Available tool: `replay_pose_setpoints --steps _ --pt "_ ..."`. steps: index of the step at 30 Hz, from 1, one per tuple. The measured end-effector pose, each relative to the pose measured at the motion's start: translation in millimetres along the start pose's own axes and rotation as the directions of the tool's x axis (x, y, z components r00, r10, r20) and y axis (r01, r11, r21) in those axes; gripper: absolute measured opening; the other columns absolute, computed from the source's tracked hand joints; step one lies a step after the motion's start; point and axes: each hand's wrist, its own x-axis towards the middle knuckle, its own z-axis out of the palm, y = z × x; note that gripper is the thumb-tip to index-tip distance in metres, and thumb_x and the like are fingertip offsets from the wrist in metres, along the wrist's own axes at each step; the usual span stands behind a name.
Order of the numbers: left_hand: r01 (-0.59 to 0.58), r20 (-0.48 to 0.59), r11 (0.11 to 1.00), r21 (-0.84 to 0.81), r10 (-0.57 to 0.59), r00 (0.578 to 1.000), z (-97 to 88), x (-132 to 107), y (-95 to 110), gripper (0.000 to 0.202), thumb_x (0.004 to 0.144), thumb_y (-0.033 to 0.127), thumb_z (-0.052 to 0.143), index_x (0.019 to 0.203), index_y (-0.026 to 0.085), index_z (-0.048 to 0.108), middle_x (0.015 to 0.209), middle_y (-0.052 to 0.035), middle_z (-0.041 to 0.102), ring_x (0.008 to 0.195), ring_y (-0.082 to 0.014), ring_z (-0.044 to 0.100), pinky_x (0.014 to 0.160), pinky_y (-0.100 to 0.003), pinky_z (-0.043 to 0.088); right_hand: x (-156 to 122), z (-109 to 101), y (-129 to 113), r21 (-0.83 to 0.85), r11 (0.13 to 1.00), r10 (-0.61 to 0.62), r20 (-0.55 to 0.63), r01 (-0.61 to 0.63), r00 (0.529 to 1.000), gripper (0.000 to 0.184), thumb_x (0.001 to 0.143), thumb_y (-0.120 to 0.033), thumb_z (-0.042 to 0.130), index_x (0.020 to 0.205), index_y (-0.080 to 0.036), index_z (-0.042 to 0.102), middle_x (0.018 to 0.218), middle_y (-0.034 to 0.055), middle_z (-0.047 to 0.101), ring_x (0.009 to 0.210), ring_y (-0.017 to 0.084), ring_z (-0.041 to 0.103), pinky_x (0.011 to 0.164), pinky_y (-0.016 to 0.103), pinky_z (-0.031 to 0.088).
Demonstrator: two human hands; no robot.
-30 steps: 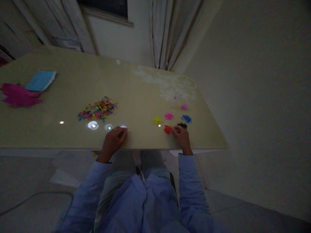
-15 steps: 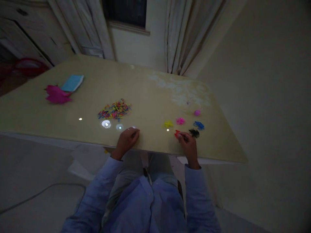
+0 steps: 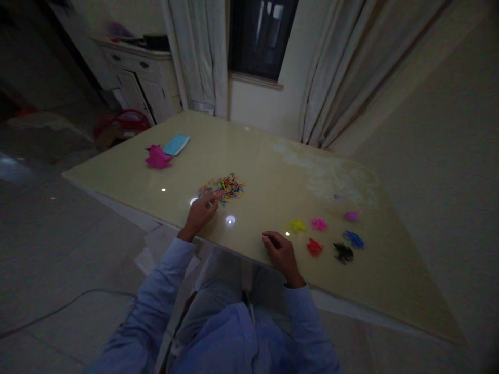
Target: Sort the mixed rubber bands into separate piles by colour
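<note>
Fingers (image 3: 208, 200) of the left hand (image 3: 199, 214) are stretched onto the near edge of the mixed heap of small elastic bands (image 3: 223, 186), which lies at about one o'clock from that hand. Whether a band is pinched between them cannot be told in the dim light. The right hand (image 3: 281, 251) is rested on the table (image 3: 273, 171) near its front edge, with its fingers curled inward. Something dark shows at their tips, but whether anything is gripped cannot be told.

Six small single-colour piles are laid out from two to three o'clock of the right hand, all apart from one another: a yellow pile (image 3: 297, 225), a magenta pile (image 3: 318, 224), a pale pink pile (image 3: 351, 216), a blue pile (image 3: 353, 239), a red pile (image 3: 314, 247) and a black pile (image 3: 343, 253). Each is far smaller than the mixed heap, so the sorting by colour is judged to be at an early stage, with most of the bands lying unsorted.

At eleven o'clock of the heap, well apart from it, a crumpled pink cloth (image 3: 158, 158) is seen touching a blue face mask (image 3: 176, 144).
</note>
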Motion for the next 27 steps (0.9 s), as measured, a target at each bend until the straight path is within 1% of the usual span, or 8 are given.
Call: replay_pose_setpoints --steps 3,6,9,13,16,21,24,27 --pt "0.035 -0.048 0.983 0.179 -0.026 0.998 -21.8 21.1 -27.6 0.032 0.08 0.027 0.051 0.1 0.016 0.073 0.091 -0.0082 0.07 0.075 -0.0185 0.059 0.078 -0.032 0.048 -2.6 -2.6 2.5 0.019 1.0 0.003 -0.005 -0.003 1.0 0.029 0.087 -0.042 0.059 0.097 -0.017 0.072 0.082 0.0055 0.071 0.071 0.017 0.065 0.065 0.026 0.05" --pt "0.066 -0.031 0.953 0.296 -0.06 0.998 -35.7 37.1 -46.3 0.035 0.083 0.031 0.049 0.101 0.014 0.073 0.092 -0.0111 0.068 0.083 -0.0217 0.06 0.082 -0.034 0.048 -3.6 -2.3 2.8 0.019 1.0 0.017 -0.007 -0.017 1.0 0.031 0.087 -0.043 0.06 0.097 -0.017 0.072 0.084 0.0066 0.072 0.073 0.018 0.065 0.066 0.027 0.051" --pt "0.041 0.061 0.938 0.343 -0.066 0.996 -43.9 48.2 -54.8 0.04 0.085 0.038 0.05 0.106 0.013 0.072 0.093 -0.0126 0.068 0.088 -0.0237 0.061 0.084 -0.035 0.048 -2.8 -1.9 2.9 0.005 0.999 0.034 -0.013 -0.034 0.999 0.031 0.086 -0.044 0.06 0.096 -0.017 0.072 0.083 0.0072 0.071 0.072 0.019 0.065 0.066 0.028 0.051" --pt "-0.023 0.196 0.924 0.382 -0.057 0.979 -50.9 55.2 -59.2 0.043 0.08 0.042 0.058 0.108 0.012 0.072 0.099 -0.0143 0.068 0.094 -0.026 0.062 0.084 -0.034 0.048 -2.4 -2.8 2.4 -0.006 0.999 0.045 -0.022 -0.045 0.999 0.031 0.086 -0.044 0.06 0.096 -0.017 0.072 0.081 0.007 0.071 0.071 0.019 0.064 0.064 0.028 0.051" --pt "-0.077 0.235 0.91 0.407 -0.023 0.972 -51.8 54.7 -61.4 0.04 0.08 0.041 0.058 0.106 0.015 0.074 0.097 -0.0133 0.069 0.094 -0.026 0.062 0.083 -0.033 0.048 -2.9 -3.6 0.4 -0.013 0.999 0.044 -0.026 -0.045 0.999 0.03 0.086 -0.044 0.061 0.094 -0.017 0.072 0.079 0.0066 0.071 0.07 0.019 0.064 0.062 0.028 0.051" --pt "-0.054 0.146 0.904 0.425 -0.01 0.989 -44.5 46.1 -61.4 0.035 0.085 0.038 0.052 0.101 0.018 0.076 0.092 -0.0123 0.068 0.088 -0.0246 0.061 0.077 -0.033 0.048 -3.1 -4.1 -2.8 -0.031 0.999 0.04 -0.034 -0.041 0.999 0.029 0.086 -0.043 0.06 0.094 -0.018 0.072 0.082 0.0065 0.072 0.071 0.019 0.064 0.064 0.029 0.051" --pt "-0.013 0.069 0.898 0.44 -0.02 0.997 -39.6 39.6 -57.7 0.033 0.087 0.037 0.05 0.097 0.02 0.076 0.093 -0.0114 0.068 0.087 -0.0236 0.061 0.074 -0.032 0.047 -3.1 -3.8 -2.7 -0.027 0.998 0.048 -0.033 -0.049 0.998 0.028 0.086 -0.042 0.061 0.094 -0.018 0.072 0.084 0.0068 0.072 0.073 0.019 0.065 0.066 0.03 0.052" --pt "0.04 0.011 0.89 0.454 -0.051 0.999 -36.9 34.1 -52.2 0.034 0.089 0.038 0.048 0.095 0.019 0.076 0.093 -0.0116 0.067 0.087 -0.0236 0.06 0.072 -0.032 0.046 -3.0 -3.6 -2.4 -0.028 0.998 0.057 -0.036 -0.058 0.998 0.028 0.086 -0.042 0.061 0.094 -0.018 0.072 0.086 0.0073 0.072 0.075 0.02 0.066 0.07 0.031 0.053"
